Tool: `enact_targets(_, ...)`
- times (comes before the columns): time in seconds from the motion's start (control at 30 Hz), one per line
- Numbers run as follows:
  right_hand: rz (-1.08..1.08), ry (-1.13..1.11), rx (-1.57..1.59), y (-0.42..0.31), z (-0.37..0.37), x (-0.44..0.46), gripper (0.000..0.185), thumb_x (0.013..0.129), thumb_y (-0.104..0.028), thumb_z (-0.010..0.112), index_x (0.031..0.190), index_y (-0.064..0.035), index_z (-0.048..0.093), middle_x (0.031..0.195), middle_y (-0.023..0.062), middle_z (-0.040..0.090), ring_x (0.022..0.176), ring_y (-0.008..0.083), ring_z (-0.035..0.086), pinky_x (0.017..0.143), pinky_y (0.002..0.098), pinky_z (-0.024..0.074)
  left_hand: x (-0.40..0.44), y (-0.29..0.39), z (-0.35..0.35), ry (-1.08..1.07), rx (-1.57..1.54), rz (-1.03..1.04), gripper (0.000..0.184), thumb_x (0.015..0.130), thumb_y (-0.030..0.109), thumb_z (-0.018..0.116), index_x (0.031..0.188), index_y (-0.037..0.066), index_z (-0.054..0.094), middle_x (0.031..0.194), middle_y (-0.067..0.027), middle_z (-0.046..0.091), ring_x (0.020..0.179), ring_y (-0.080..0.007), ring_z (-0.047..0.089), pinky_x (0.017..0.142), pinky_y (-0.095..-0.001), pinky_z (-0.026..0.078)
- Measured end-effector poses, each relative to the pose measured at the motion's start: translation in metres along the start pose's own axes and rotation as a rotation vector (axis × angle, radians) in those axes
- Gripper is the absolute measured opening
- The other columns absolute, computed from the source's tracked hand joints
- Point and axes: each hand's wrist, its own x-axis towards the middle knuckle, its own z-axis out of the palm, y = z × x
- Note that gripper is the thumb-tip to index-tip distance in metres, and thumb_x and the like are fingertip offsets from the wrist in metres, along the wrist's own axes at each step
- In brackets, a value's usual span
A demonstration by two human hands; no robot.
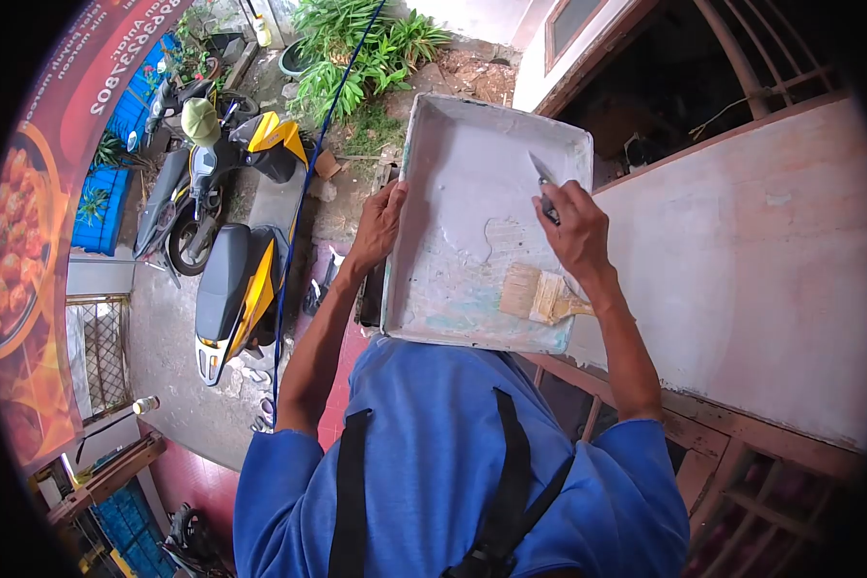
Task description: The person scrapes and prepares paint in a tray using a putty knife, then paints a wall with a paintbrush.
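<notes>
A shallow, paint-stained rectangular tray (424,308) is held in front of my chest, with pale greyish-lilac paint (462,183) pooled in its far part. My left hand (380,226) is closed on the tray's left rim. Above the tray's right side, my right hand (578,226) is wrapped around the dark handle of a small pointed knife (538,166), its blade aimed up and to the left over the paint. A wide paintbrush (525,292) with pale bristles lies in the near right corner, its handle partly behind my right forearm.
A pinkish wall (732,260) with patchy paint runs along the right, below a barred window opening (694,77). A yellow-and-black motorbike (236,289) stands at left, near a dark blue line (303,212). Green plants (366,58) grow ahead; a red banner (29,241) hangs far left.
</notes>
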Motion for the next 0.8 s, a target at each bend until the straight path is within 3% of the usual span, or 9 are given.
enact_targets(0.07,-0.084,-0.047,0.04,-0.015,0.0,-0.006,0.026,0.073,-0.013,0.068,0.096,-0.0076,0.056,0.077,0.0073,0.05,0.072,0.0233,0.057,0.057,0.0355,0.048,0.001,-0.002,-0.002,-0.006,0.018,-0.022,0.043,0.095,0.039,0.04,0.09,-0.002,0.053,0.072,0.0037,0.042,0.069,-0.0065,0.036,0.061,-0.0236,0.035)
enact_targets(0.2,0.037,-0.001,0.011,-0.008,-0.002,0.0,0.024,0.074,-0.01,0.068,0.095,-0.0078,0.057,0.075,0.0069,0.051,0.069,0.0241,0.057,0.056,0.035,0.0471,-0.004,0.006,0.002,0.008,-0.071,-0.011,0.042,0.095,0.04,0.04,0.087,0.0,0.052,0.07,0.0038,0.041,0.068,-0.0063,0.035,0.06,-0.0235,0.035)
enact_targets(0.4,-0.108,-0.061,0.118,-0.037,0.018,-0.002,0.027,0.074,-0.01,0.068,0.097,-0.0069,0.055,0.077,0.0069,0.049,0.07,0.0237,0.056,0.056,0.0347,0.047,-0.001,0.003,-0.002,-0.016,-0.035,0.0,0.041,0.095,0.038,0.039,0.087,0.0,0.052,0.07,0.0034,0.041,0.068,-0.0064,0.035,0.06,-0.0234,0.035)
enact_targets(0.57,-0.018,0.017,0.018,-0.018,0.017,0.015,0.023,0.074,-0.01,0.067,0.094,-0.0051,0.056,0.076,0.0081,0.05,0.07,0.0249,0.056,0.056,0.0353,0.0463,-0.001,0.002,0.001,0.008,-0.035,0.009,0.04,0.095,0.038,0.039,0.087,0.0,0.052,0.07,0.0034,0.041,0.067,-0.0066,0.035,0.059,-0.0234,0.035)
enact_targets(0.8,-0.205,-0.114,0.138,-0.053,0.037,0.014,0.026,0.071,-0.009,0.068,0.094,-0.0064,0.057,0.078,0.0073,0.051,0.071,0.0236,0.056,0.055,0.0337,0.0476,0.0,-0.002,-0.001,-0.019,-0.037,-0.018,0.04,0.095,0.036,0.039,0.09,-0.001,0.052,0.071,0.0032,0.043,0.069,-0.0066,0.037,0.061,-0.0231,0.035)
